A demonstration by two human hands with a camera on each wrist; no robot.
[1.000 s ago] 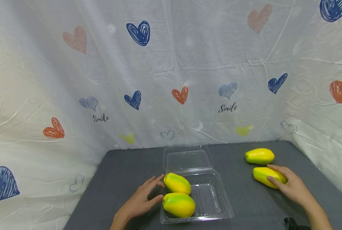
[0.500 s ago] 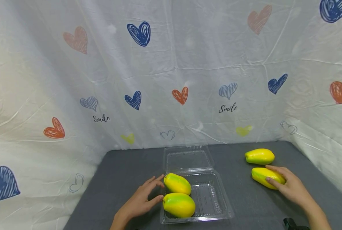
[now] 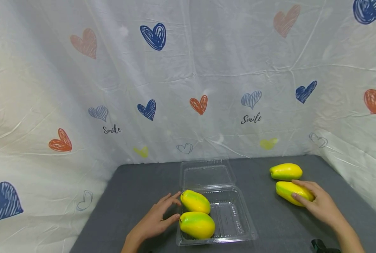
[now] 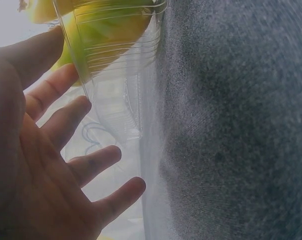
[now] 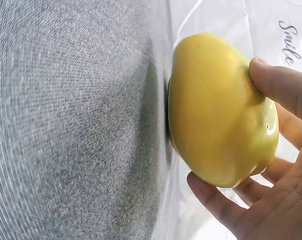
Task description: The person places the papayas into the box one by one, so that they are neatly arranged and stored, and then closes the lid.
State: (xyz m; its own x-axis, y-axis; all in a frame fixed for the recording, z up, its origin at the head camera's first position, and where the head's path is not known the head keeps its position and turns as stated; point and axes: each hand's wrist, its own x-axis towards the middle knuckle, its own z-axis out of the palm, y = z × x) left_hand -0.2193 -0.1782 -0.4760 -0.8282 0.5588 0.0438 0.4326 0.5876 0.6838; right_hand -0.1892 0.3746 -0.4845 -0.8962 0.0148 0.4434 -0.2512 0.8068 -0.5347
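My right hand (image 3: 317,202) grips a yellow-green papaya (image 3: 290,191), thumb on one side and fingers on the other. In the right wrist view this papaya (image 5: 215,110) is close over the grey cloth, its shadow beside it. Spread fingers of my left hand (image 3: 157,216) rest at the left rim of a clear plastic clamshell box (image 3: 232,214). Two papayas lie in the box's left half, a rear papaya (image 3: 195,201) and a front papaya (image 3: 196,225). Through the clear wall, a papaya (image 4: 111,37) shows in the left wrist view.
Another papaya (image 3: 286,172) lies just behind the gripped one. The box's lid (image 3: 207,175) is folded back flat on the grey tabletop (image 3: 143,182). A white curtain (image 3: 172,130) printed with hearts stands behind. Some black object (image 3: 324,246) shows at the lower right edge.
The papaya in my right hand has shifted slightly left and toward the papaya behind it. My left hand and the box have stayed where they were.
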